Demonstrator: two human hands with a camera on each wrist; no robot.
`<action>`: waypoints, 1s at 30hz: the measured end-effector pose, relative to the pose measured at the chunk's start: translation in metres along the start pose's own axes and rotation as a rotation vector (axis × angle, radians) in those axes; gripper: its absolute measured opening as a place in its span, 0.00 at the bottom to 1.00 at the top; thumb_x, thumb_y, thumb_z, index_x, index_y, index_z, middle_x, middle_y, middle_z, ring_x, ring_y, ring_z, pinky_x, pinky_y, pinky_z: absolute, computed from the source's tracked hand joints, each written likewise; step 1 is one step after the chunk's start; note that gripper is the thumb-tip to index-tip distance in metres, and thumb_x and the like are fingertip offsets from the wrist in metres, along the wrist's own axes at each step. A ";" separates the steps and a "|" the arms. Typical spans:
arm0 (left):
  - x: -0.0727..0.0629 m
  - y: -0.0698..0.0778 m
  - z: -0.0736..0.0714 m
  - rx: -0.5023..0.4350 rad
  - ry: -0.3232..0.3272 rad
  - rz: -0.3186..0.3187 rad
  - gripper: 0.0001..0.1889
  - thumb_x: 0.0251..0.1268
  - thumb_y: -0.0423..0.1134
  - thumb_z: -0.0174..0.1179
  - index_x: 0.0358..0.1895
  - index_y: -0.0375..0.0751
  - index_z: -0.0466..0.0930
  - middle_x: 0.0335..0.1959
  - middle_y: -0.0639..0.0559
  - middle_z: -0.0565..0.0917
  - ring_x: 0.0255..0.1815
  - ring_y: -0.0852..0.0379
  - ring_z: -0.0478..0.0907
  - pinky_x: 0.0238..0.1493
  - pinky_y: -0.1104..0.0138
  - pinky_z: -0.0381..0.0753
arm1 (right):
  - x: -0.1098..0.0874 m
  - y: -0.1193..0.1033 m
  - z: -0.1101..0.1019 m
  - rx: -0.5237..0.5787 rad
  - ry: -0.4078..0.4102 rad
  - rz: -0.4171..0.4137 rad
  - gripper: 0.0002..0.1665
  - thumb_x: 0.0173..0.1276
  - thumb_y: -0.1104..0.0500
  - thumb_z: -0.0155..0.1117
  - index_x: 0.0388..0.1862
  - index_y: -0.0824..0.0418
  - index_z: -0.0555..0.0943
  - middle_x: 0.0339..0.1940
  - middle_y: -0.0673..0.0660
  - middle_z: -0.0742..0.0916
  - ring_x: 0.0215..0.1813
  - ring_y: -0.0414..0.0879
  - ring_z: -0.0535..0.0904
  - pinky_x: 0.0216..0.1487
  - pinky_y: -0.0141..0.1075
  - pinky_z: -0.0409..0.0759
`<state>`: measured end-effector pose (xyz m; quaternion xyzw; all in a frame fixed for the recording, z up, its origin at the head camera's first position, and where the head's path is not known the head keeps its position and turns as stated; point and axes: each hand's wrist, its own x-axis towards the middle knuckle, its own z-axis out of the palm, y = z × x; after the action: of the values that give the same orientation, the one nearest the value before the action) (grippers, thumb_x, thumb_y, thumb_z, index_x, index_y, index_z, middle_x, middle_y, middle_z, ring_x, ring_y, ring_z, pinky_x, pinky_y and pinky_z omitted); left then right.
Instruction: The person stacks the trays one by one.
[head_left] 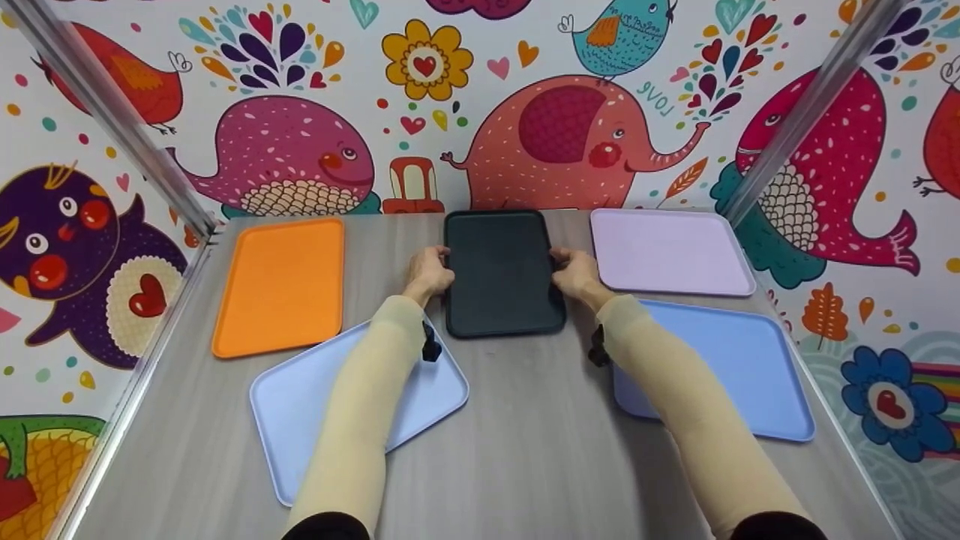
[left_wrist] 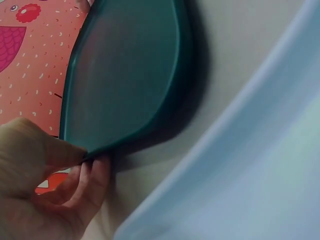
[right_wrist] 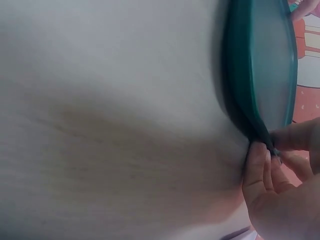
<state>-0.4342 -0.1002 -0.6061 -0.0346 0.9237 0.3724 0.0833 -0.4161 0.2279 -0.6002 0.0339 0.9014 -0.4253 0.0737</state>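
A dark green-black rectangular tray [head_left: 504, 274] lies at the back middle of the table, its long sides running away from me. My left hand [head_left: 430, 272] pinches its left rim; in the left wrist view the thumb is over the edge and the fingers [left_wrist: 97, 180] are under it. On the opposite rim, my right hand [head_left: 577, 274] pinches the tray the same way, with fingers [right_wrist: 257, 167] curled beneath the edge in the right wrist view. Whether the tray is slightly lifted or touches the table, I cannot tell.
An orange tray [head_left: 283, 285] lies at the back left. A pale blue tray [head_left: 300, 397] sits askew under my left forearm. At the right are a lilac tray [head_left: 671, 251] and a blue tray [head_left: 742, 367], partly behind my right forearm. A patterned wall [head_left: 420, 135] borders the table's back.
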 end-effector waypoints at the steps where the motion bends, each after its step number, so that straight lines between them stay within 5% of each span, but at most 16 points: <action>1: 0.001 -0.001 0.001 0.004 0.001 -0.002 0.32 0.68 0.31 0.60 0.78 0.44 0.81 0.73 0.42 0.86 0.76 0.45 0.81 0.78 0.51 0.83 | -0.002 -0.003 0.000 0.004 0.003 0.002 0.40 0.69 0.72 0.61 0.81 0.61 0.79 0.79 0.64 0.84 0.79 0.59 0.80 0.82 0.53 0.79; 15: 0.003 0.000 0.001 0.026 0.010 -0.019 0.32 0.65 0.32 0.59 0.75 0.43 0.84 0.72 0.42 0.87 0.73 0.46 0.83 0.74 0.52 0.85 | 0.009 0.007 0.005 -0.056 0.013 0.001 0.35 0.71 0.69 0.63 0.78 0.62 0.81 0.78 0.65 0.84 0.83 0.61 0.77 0.87 0.57 0.74; 22: -0.030 0.016 -0.020 -0.049 -0.029 -0.006 0.30 0.66 0.30 0.57 0.74 0.40 0.83 0.71 0.38 0.86 0.69 0.44 0.83 0.66 0.53 0.87 | -0.010 0.000 -0.006 -0.039 -0.006 -0.007 0.30 0.74 0.64 0.67 0.74 0.63 0.83 0.73 0.65 0.88 0.75 0.58 0.83 0.78 0.53 0.83; 27: -0.061 0.025 -0.039 -0.092 -0.076 0.012 0.29 0.69 0.30 0.56 0.75 0.37 0.81 0.68 0.37 0.86 0.56 0.46 0.85 0.49 0.56 0.92 | -0.036 -0.022 -0.017 -0.013 0.005 -0.039 0.26 0.76 0.62 0.67 0.70 0.64 0.85 0.67 0.67 0.89 0.68 0.59 0.86 0.68 0.51 0.89; 30: -0.071 0.022 -0.048 -0.127 -0.105 0.058 0.29 0.69 0.30 0.56 0.74 0.35 0.80 0.62 0.37 0.87 0.43 0.48 0.87 0.39 0.58 0.92 | -0.052 -0.038 -0.020 0.006 0.011 -0.066 0.26 0.76 0.62 0.66 0.71 0.65 0.85 0.69 0.67 0.89 0.71 0.61 0.85 0.71 0.53 0.88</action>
<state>-0.3736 -0.1177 -0.5444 0.0067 0.8932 0.4336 0.1185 -0.3714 0.2194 -0.5504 0.0065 0.9011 -0.4300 0.0546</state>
